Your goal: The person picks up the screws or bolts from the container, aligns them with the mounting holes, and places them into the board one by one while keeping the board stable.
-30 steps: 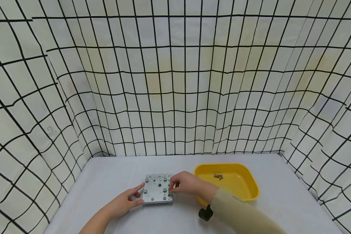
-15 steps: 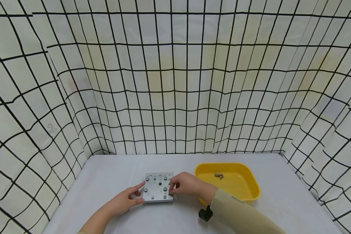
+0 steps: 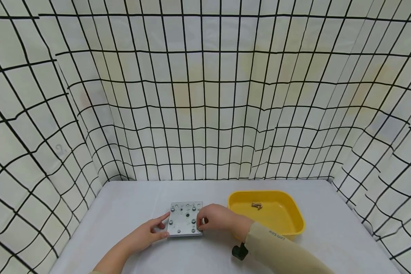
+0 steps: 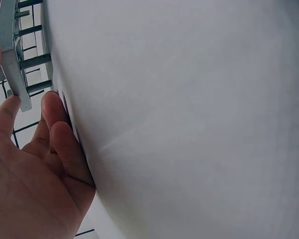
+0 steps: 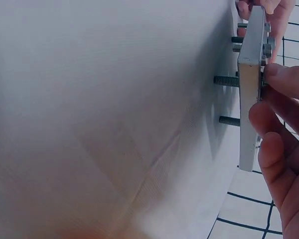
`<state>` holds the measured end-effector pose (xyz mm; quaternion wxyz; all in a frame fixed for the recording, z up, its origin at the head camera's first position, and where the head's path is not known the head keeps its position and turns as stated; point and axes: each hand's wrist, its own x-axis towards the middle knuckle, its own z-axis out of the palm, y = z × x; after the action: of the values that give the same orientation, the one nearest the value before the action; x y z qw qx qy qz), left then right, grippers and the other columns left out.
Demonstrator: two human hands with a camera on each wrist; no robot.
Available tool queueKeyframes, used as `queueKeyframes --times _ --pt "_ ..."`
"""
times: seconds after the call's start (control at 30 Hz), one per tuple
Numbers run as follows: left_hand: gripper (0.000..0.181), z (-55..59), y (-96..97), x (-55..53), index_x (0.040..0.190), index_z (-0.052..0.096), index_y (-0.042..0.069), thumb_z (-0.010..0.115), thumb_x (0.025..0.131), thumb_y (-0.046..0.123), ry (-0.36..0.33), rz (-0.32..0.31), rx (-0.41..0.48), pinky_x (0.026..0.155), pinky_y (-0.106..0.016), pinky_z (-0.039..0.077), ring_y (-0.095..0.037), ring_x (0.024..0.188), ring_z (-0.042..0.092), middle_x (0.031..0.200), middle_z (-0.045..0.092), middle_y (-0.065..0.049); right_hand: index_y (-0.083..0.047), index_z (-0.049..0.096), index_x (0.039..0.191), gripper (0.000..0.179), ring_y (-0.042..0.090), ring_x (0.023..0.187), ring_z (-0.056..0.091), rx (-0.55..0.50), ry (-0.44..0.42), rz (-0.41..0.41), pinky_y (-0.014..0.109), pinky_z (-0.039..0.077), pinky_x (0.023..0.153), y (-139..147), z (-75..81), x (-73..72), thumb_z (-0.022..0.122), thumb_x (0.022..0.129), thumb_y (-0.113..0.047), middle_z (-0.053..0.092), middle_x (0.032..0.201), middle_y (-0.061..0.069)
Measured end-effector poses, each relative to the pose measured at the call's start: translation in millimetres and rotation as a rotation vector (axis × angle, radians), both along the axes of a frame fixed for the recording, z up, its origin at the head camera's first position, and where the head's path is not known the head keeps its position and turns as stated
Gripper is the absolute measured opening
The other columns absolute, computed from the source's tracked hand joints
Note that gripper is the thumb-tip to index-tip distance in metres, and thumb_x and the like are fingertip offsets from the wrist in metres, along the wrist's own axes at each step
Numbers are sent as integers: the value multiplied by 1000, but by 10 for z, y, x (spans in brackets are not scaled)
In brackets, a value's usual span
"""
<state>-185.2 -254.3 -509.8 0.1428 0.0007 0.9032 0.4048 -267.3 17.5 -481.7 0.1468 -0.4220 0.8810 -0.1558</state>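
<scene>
A square metal plate (image 3: 182, 224) stands raised on several threaded bolts whose shanks (image 5: 226, 80) stick out below it. Round bolt heads (image 3: 193, 221) dot its top face. At the plate's left side, my left hand (image 3: 146, 236) holds the edge with index finger and thumb; its other fingers are curled beneath, as the left wrist view shows. Over the right front corner, my right hand (image 3: 217, 217) pinches a bolt by its head with thumb and index finger. The fingertips mostly cover that head, close against the top face.
A yellow tray (image 3: 294, 213) stands to the right, partly behind the right forearm, with a few small bolts (image 3: 256, 206) in it. White cloth covers the table (image 3: 137, 198). Black-gridded white walls (image 3: 219, 114) enclose the back and sides.
My right hand has shifted slightly toward the front along the plate's right edge. The left hand keeps its hold, and the plate stays in place.
</scene>
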Motion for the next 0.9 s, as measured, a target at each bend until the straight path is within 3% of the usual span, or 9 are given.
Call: queueKeyframes --times 0.27,0.57,0.9 --pt "79 -6 3 -13 151 44 23 77 83 45 0 -10 1 70 -34 42 -18 83 50 118 57 -2 -30 75 93 5 -1 78 55 -116 -69 -33 19 46 73 115 49 -53 75 91 -25 63 88 -23" --pt "78 2 -30 26 150 45 23 78 82 43 -11 37 -18 70 -34 43 -18 83 50 118 57 -2 -23 76 99 8 4 82 58 -244 -140 -99 22 50 73 299 299 -178 74 91 -24 65 91 -20" --pt "79 -13 2 -8 151 45 23 77 82 45 -14 16 -5 69 -33 42 -18 83 49 118 56 -2 -25 74 98 7 12 83 59 -273 -125 -231 28 51 71 972 386 -384 74 92 -25 66 89 -14"
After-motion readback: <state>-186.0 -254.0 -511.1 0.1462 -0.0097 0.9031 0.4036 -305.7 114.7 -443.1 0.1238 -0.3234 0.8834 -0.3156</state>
